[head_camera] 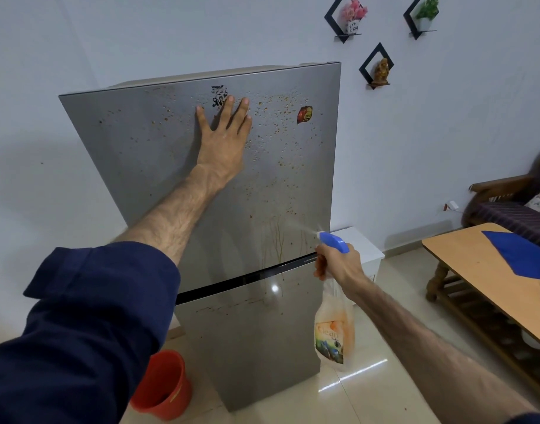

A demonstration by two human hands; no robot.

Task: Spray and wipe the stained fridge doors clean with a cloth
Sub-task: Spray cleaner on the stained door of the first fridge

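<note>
Spray stage, cloth not yet in use. Upper fridge door (158,154) carries brown specks across its right half, w/ droplets and thin runs trailing down toward the seam; lower fridge door (247,347) shows a few smears near its top edge. Judged approx. early: wetting under way, no wiped patch evident on either door, so wiping of both is left.

L hand (223,139) lies flat on the upper door, fingers straight and spread, palm pressing the panel near a dark sticker (219,95); it grasps nothing. R hand (336,263) is clenched round the neck of the spray bottle (333,335), fingers on the trigger under the blue spray head (334,241). Nozzle points left at the door's lower right corner, close to it; faint mist visible between nozzle and panel. Bottle body hangs below the fist.

Blue cloth (519,255) lies on the wooden table (464,270) at right, well apart from both hands. Red bucket (164,384) stands on the floor, near left of the fridge.
</note>
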